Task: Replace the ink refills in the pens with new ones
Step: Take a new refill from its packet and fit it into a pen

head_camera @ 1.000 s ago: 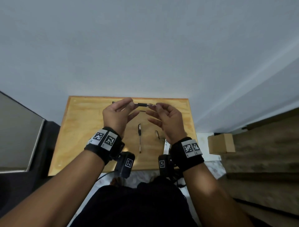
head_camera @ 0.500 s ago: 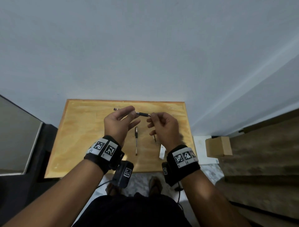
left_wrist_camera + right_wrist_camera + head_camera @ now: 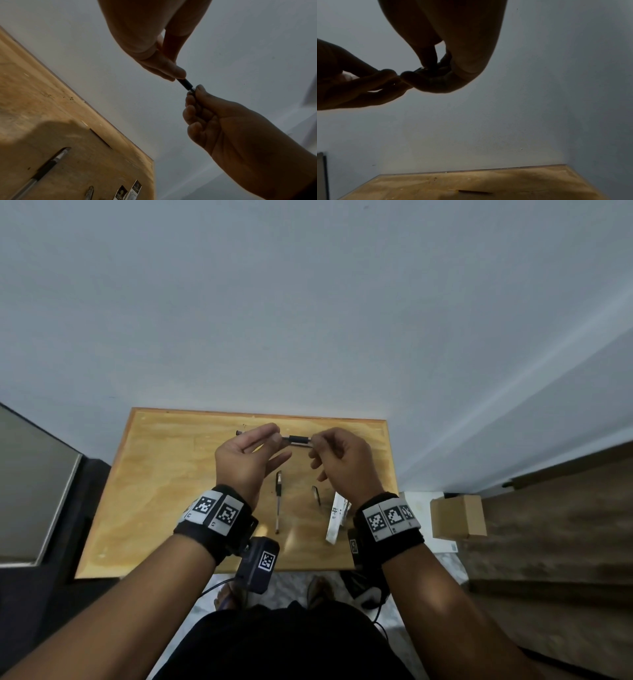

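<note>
1. Hands up over the bench [image 3: 164,474]: left hand [image 3: 245,462] pinches one end of a pen [image 3: 299,439], right hand [image 3: 342,463] pinches the other end, fingers curled.
2. Pen sits level between them, above the bench's far edge.
3. Second pen [image 3: 278,505] lies on the bench below, refill packs [image 3: 337,517] to its right.
</note>
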